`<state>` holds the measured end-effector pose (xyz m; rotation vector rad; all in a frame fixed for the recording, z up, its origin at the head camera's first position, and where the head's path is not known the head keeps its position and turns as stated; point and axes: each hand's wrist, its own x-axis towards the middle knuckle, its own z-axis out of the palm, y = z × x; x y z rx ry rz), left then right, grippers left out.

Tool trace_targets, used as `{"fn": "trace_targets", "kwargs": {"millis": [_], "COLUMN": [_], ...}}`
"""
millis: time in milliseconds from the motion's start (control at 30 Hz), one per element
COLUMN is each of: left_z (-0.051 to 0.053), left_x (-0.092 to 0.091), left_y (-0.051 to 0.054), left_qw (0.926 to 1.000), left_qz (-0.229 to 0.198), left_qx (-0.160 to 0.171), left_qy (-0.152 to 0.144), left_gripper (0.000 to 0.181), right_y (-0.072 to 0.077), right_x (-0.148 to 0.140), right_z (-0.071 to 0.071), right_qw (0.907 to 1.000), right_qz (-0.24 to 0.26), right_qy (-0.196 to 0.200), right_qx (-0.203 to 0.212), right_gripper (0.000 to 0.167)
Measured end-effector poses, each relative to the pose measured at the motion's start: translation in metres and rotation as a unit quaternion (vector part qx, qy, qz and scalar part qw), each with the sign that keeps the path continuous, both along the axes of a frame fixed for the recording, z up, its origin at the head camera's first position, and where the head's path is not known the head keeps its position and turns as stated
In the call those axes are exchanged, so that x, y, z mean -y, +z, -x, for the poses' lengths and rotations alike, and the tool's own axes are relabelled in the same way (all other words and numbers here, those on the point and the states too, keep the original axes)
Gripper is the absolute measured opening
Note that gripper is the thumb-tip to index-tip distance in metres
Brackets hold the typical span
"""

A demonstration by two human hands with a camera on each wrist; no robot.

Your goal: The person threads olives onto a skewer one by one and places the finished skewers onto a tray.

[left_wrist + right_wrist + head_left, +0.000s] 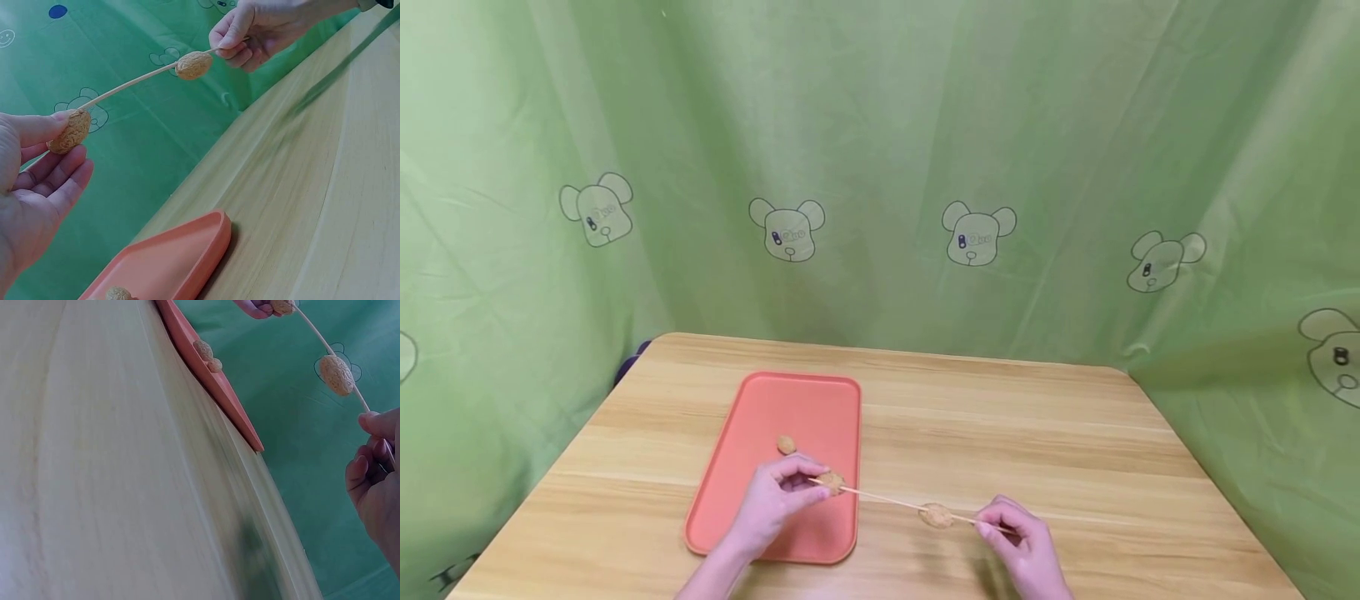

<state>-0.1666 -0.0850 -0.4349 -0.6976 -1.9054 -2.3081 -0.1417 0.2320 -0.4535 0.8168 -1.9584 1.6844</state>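
Observation:
A thin wooden skewer (883,499) runs between the two hands, bending slightly in the left wrist view. My left hand (767,507) pinches a wrinkled brown oval ball (70,132), like a fried meatball, between thumb and fingers. That ball sits on the skewer's left end, where the tip pokes out past it in the head view. A second brown ball (936,516) is threaded nearer the right hand. My right hand (1028,546) grips the skewer's other end with thumb and fingers, just beyond the second ball.
A red-pink tray (775,392) lies on the wooden table (1015,425), below the left hand. Two more brown balls (203,350) rest on it in the right wrist view. Green curtains (880,125) with bear-head drawings surround the table.

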Motion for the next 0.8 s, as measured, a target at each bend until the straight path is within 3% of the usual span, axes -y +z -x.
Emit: {"fn": "trace_targets", "kwargs": {"millis": [400, 567, 800], "left_z": [-0.0022, -0.0018, -0.0021], "left_x": [-0.0021, -0.0031, -0.0052], "left_y": [0.0026, 0.0014, -0.0006], "left_qw": [1.0000, 1.0000, 0.9999], "left_qz": [0.004, 0.002, -0.002], "left_qx": [0.002, 0.001, -0.016], "left_qy": [0.007, 0.001, 0.002], "left_gripper": [0.032, 0.032, 0.030], "right_y": [0.0015, 0.0011, -0.0007], "right_x": [0.0046, 0.0057, 0.0059], "right_z": [-0.0006, -0.0001, 0.0026], "right_qw": [1.0000, 0.9999, 0.9999], "right_qz": [0.004, 0.000, 0.002], "right_qy": [-0.001, -0.005, 0.009], "right_qx": [0.007, 0.013, 0.008], "right_gripper": [0.036, 0.028, 0.029]}}
